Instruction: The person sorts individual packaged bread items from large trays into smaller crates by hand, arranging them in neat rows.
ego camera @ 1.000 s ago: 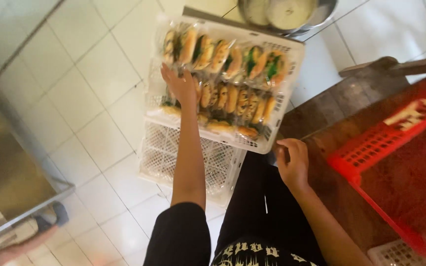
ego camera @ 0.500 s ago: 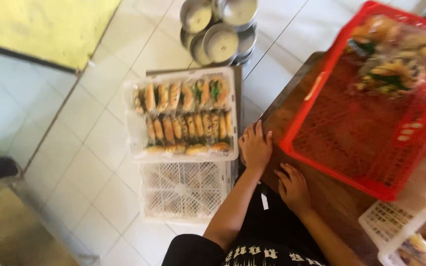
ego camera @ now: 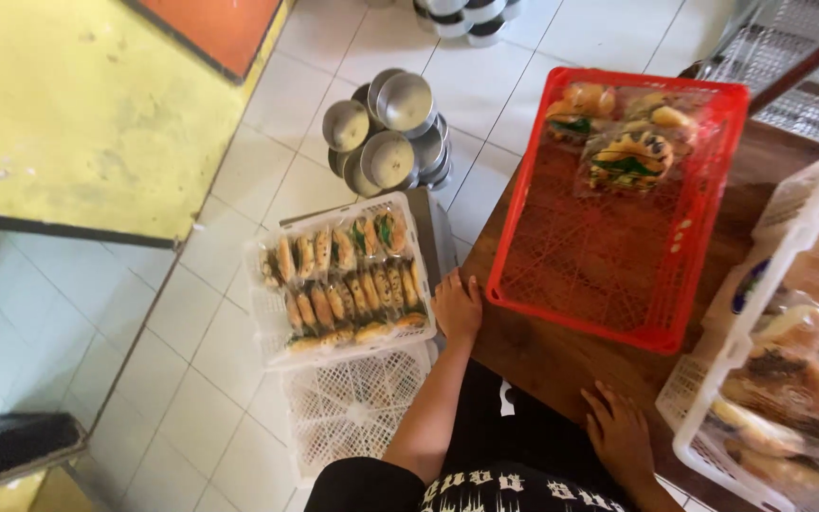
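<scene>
The left hand [ego camera: 457,308] has come off the sandwiches in the white crate [ego camera: 341,277] and now rests flat, fingers loosely apart, on the table [ego camera: 561,365] edge beside the red crate [ego camera: 618,199]. The right hand [ego camera: 618,438] also lies open and empty on the table. The view has swung from the floor crates up to the red crate, so attention seems to shift there; the white crate stays on the floor stack, full.

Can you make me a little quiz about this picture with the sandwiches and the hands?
1. True or false: the left hand rests on the table edge.
2. Which crate holds only a few wrapped sandwiches: the red crate or the white crate on the floor?
3. What shiny things stand stacked on the floor beyond the white crate?

Key
1. True.
2. The red crate.
3. Metal bowls.
</scene>
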